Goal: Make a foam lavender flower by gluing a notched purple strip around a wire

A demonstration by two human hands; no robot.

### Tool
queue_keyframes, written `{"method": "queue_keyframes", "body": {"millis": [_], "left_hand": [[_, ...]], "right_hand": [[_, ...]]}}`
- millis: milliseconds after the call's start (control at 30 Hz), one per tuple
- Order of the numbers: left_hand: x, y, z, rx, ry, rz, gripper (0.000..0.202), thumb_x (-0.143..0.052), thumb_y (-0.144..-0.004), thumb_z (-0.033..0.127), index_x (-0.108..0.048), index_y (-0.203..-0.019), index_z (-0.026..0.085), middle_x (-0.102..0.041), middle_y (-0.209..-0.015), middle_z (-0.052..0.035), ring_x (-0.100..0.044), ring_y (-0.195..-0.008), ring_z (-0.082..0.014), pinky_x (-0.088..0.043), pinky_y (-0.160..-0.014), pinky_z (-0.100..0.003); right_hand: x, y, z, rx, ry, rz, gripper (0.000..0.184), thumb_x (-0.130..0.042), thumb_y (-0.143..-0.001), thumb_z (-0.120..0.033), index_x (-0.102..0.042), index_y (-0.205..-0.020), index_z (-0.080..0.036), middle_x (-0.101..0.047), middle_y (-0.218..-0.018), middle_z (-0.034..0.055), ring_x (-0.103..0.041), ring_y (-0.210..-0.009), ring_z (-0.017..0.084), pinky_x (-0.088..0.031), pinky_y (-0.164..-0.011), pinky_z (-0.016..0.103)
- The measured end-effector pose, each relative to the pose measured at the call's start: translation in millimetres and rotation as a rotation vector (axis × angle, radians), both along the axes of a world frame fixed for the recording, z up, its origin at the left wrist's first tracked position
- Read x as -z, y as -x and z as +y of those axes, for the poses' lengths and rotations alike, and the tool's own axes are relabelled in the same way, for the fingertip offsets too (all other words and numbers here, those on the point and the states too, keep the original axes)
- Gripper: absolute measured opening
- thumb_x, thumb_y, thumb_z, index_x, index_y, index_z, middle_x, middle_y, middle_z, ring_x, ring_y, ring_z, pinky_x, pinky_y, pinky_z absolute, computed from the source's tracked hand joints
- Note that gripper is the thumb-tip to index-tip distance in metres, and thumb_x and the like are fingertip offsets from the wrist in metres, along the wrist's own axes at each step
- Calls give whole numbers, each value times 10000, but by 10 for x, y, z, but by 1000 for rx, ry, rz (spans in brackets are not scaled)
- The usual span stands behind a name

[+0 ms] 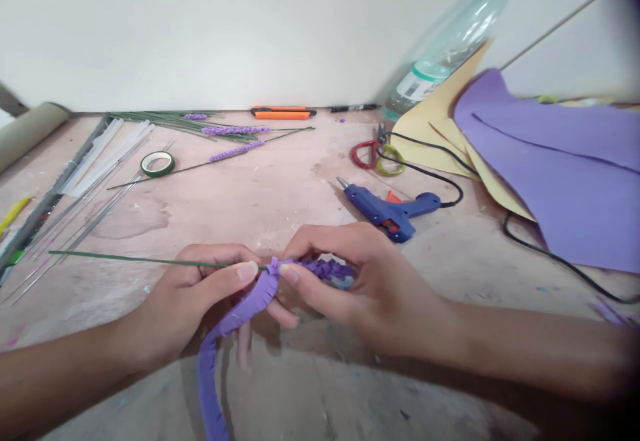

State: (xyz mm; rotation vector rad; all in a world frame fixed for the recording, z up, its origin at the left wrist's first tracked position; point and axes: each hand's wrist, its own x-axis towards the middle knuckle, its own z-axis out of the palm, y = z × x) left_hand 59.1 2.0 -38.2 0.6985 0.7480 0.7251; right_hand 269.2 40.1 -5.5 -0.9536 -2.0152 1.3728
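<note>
My left hand [200,294] pinches a thin green wire stem [130,259] that runs out to the left, and its fingers also touch a fringed purple foam strip [220,341]. The strip hangs down toward me from the stem. My right hand [360,281] is closed round the stem's right end, where the purple strip is wound into a spiral [327,269]. Both hands rest low over the worn wooden table [260,188].
A blue glue gun [390,211] with a black cord lies just behind my right hand. Scissors [375,156], purple [565,174] and cream foam sheets and a tilted bottle [450,41] are at right. Green tape [157,163], finished purple sprigs [235,130], wires and orange cutters [283,113] lie at the back left.
</note>
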Motion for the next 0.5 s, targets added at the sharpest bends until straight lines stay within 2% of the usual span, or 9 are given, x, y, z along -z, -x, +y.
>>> {"method": "queue_keyframes", "body": {"millis": [300,500], "left_hand": [[-2,-23,13,-22,-9,-38,218,-635,-967,307,-771,-936,139,-827,-852,-124,-713,-520,-136,-580,-493,-180],[-6,-8,-14,-27,-48,-39,144,-737,-911,302,-730,-952,165,-830,-864,-95,-715,-524,-119,-574,-513,-163]], "right_hand": [[9,1,-15,44,-50,40,162,-634,-901,-158,-661,-745,-127,-599,-631,-26,-470,-564,60,-377,-513,174],[52,7,-21,100,-118,43,120,-668,-860,-133,-647,-742,-142,-601,-623,-32,-491,-565,63,-396,-502,157]]}}
